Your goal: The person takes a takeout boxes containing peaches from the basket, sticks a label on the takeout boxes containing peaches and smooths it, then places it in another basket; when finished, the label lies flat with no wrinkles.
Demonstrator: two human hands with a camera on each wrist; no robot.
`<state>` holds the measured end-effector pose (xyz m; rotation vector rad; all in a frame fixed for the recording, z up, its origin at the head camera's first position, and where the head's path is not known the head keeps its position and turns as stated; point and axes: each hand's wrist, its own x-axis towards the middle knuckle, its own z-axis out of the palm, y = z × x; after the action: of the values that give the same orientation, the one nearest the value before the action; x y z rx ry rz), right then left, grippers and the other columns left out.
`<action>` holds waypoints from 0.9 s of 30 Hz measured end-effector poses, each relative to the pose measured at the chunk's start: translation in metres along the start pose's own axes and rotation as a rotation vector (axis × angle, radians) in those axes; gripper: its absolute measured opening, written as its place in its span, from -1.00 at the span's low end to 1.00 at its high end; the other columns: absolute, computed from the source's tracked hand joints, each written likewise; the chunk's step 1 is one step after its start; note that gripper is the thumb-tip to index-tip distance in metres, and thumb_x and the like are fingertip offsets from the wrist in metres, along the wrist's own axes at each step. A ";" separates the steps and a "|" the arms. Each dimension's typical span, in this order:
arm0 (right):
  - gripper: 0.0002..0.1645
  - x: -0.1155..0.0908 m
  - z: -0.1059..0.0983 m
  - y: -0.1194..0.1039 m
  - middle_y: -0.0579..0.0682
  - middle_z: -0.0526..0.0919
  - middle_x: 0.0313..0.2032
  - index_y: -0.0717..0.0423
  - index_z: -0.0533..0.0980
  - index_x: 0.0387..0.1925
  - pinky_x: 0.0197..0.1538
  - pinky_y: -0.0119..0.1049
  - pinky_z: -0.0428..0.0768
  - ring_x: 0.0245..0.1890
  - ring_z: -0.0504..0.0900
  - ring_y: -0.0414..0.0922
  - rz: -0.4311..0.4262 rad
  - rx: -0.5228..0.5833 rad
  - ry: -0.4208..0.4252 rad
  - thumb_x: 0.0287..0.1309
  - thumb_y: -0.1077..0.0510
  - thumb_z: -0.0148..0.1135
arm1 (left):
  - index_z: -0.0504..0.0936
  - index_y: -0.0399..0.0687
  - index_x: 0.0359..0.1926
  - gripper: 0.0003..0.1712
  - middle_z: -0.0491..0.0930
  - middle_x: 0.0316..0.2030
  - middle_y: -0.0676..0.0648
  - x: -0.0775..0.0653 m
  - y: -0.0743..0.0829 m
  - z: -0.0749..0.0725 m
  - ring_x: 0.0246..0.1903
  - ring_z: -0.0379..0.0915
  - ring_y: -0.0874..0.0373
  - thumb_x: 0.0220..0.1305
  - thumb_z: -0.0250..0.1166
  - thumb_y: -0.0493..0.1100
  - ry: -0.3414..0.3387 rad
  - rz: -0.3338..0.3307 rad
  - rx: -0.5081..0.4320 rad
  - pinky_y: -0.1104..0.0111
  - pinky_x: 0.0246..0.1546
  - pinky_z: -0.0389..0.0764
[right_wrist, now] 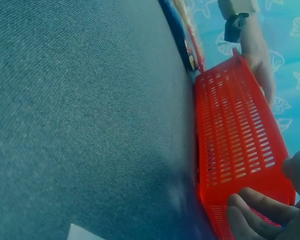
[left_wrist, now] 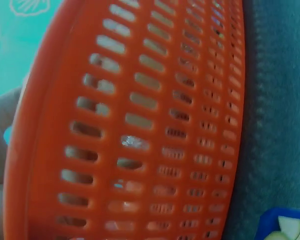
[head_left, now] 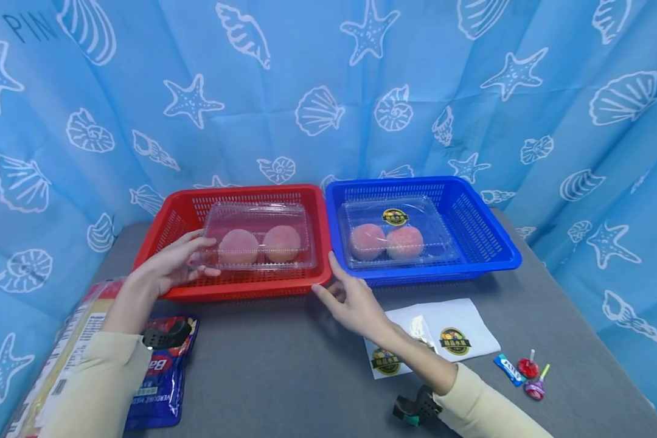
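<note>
Right hand (head_left: 356,304), fingers apart, prob steadies the red basket (head_left: 241,293) while left hand (head_left: 170,264), also unclenched, sits by its box (head_left: 252,219).

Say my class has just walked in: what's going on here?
A person's left hand reaches over the near left side of a red basket, beside a clear box of two peaches inside. The right hand is at the basket's near right corner. A labelled box, with two more peaches, sits in the blue basket alongside.
</note>
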<state>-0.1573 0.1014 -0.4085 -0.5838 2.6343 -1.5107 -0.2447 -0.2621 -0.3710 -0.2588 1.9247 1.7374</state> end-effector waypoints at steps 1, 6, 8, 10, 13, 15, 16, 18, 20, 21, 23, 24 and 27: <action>-0.02 0.000 0.000 0.000 0.21 0.76 -0.32 0.18 -0.04 0.61 -0.34 -0.49 0.67 -0.43 0.77 0.07 0.001 -0.009 0.000 0.39 0.10 0.28 | -0.14 0.25 0.63 -0.04 0.36 0.23 0.00 -0.001 0.000 0.000 -0.22 0.75 0.23 0.45 0.20 0.23 0.005 0.004 -0.028 0.59 -0.22 0.64; -0.02 0.000 0.001 -0.001 0.19 0.75 -0.31 0.15 -0.05 0.62 -0.35 -0.49 0.66 -0.40 0.76 0.03 0.006 -0.040 0.000 0.40 0.07 0.26 | 0.11 0.24 0.48 -0.21 0.38 0.16 0.04 -0.011 0.004 0.000 -0.27 0.73 0.29 0.40 0.28 0.19 0.033 -0.044 -0.251 0.63 -0.21 0.65; -0.01 0.000 0.000 -0.002 0.14 0.75 -0.31 0.12 -0.06 0.63 -0.34 -0.49 0.65 -0.40 0.76 -0.02 0.010 -0.060 0.001 0.40 0.06 0.26 | 0.14 0.30 0.42 -0.28 0.32 0.19 0.05 -0.017 0.007 0.000 -0.26 0.72 0.30 0.40 0.30 0.15 0.039 -0.071 -0.362 0.63 -0.20 0.65; -0.01 0.000 0.000 -0.002 0.10 0.76 -0.30 0.11 -0.06 0.63 -0.34 -0.48 0.65 -0.40 0.75 -0.07 0.010 -0.078 0.003 0.41 0.04 0.26 | 0.12 0.35 0.38 -0.31 0.28 0.23 0.06 -0.024 0.010 -0.001 -0.25 0.73 0.30 0.40 0.30 0.12 0.031 -0.069 -0.442 0.63 -0.19 0.65; -0.02 -0.001 0.000 -0.001 0.06 0.76 -0.31 0.10 -0.06 0.63 -0.35 -0.48 0.65 -0.41 0.74 -0.14 0.003 -0.094 0.009 0.41 0.04 0.26 | 0.11 0.40 0.36 -0.32 0.30 0.24 0.07 -0.038 0.018 0.000 -0.26 0.74 0.28 0.41 0.31 0.08 0.023 -0.023 -0.478 0.61 -0.21 0.65; -0.02 -0.001 0.000 0.000 0.05 0.76 -0.32 0.10 -0.06 0.63 -0.35 -0.47 0.65 -0.42 0.73 -0.16 0.004 -0.097 0.010 0.41 0.03 0.26 | 0.07 0.37 0.40 -0.29 0.38 0.22 0.06 -0.049 0.024 0.001 -0.28 0.76 0.24 0.43 0.29 0.07 0.007 0.034 -0.467 0.60 -0.25 0.67; -0.02 -0.001 0.000 0.000 0.05 0.76 -0.32 0.09 -0.06 0.63 -0.35 -0.47 0.65 -0.42 0.73 -0.17 0.008 -0.098 0.009 0.41 0.03 0.25 | 0.06 0.37 0.40 -0.29 0.44 0.18 0.07 -0.055 0.027 0.002 -0.28 0.76 0.22 0.44 0.28 0.06 0.009 0.055 -0.464 0.58 -0.27 0.68; -0.01 -0.001 0.000 -0.001 0.02 0.75 -0.31 0.07 -0.07 0.63 -0.33 -0.48 0.65 -0.40 0.72 -0.19 0.018 -0.107 0.009 0.41 0.02 0.25 | 0.01 0.34 0.46 -0.25 0.54 0.10 0.07 -0.067 0.030 0.002 -0.29 0.78 0.16 0.46 0.26 0.04 -0.012 0.104 -0.465 0.56 -0.31 0.69; -0.01 -0.001 -0.001 -0.001 0.00 0.75 -0.31 0.06 -0.08 0.64 -0.32 -0.48 0.65 -0.39 0.72 -0.19 0.029 -0.112 0.007 0.41 0.02 0.25 | 0.00 0.32 0.45 -0.29 0.60 0.03 0.05 -0.078 0.029 0.003 -0.30 0.78 0.12 0.49 0.21 0.01 -0.048 0.141 -0.485 0.54 -0.34 0.70; 0.00 -0.002 -0.002 -0.002 -0.01 0.74 -0.30 0.05 -0.09 0.64 -0.32 -0.48 0.65 -0.39 0.71 -0.19 0.035 -0.115 0.005 0.41 0.02 0.25 | 0.02 0.32 0.43 -0.34 0.62 0.01 0.04 -0.084 0.026 0.004 -0.30 0.78 0.11 0.51 0.19 0.00 -0.069 0.156 -0.498 0.54 -0.35 0.70; 0.00 -0.001 -0.002 -0.002 0.02 0.74 -0.29 0.05 -0.10 0.64 -0.33 -0.47 0.64 -0.38 0.70 -0.18 0.036 -0.121 -0.003 0.42 0.02 0.24 | 0.03 0.29 0.40 -0.44 0.63 0.01 0.01 -0.093 0.018 0.005 -0.31 0.77 0.09 0.57 0.09 -0.03 -0.137 0.196 -0.523 0.54 -0.35 0.70; 0.00 -0.002 -0.003 -0.001 0.05 0.74 -0.30 0.05 -0.11 0.64 -0.35 -0.46 0.63 -0.40 0.69 -0.17 0.036 -0.120 -0.008 0.43 0.02 0.23 | 0.04 0.28 0.38 -0.49 0.63 0.01 -0.01 -0.097 0.013 0.006 -0.31 0.77 0.09 0.59 0.05 -0.05 -0.167 0.208 -0.536 0.54 -0.34 0.71; -0.01 -0.002 -0.003 0.000 0.12 0.73 -0.31 0.02 -0.13 0.65 -0.41 -0.46 0.58 -0.45 0.65 -0.16 0.033 -0.132 -0.021 0.44 0.02 0.21 | -0.03 0.28 0.45 -0.47 0.65 0.07 -0.03 -0.109 -0.005 0.009 -0.29 0.78 0.06 0.63 -0.04 -0.08 -0.227 0.241 -0.548 0.53 -0.31 0.72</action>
<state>-0.1562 0.1044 -0.4068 -0.5576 2.7294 -1.3221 -0.1481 -0.2762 -0.3210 -0.0166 1.3341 2.3243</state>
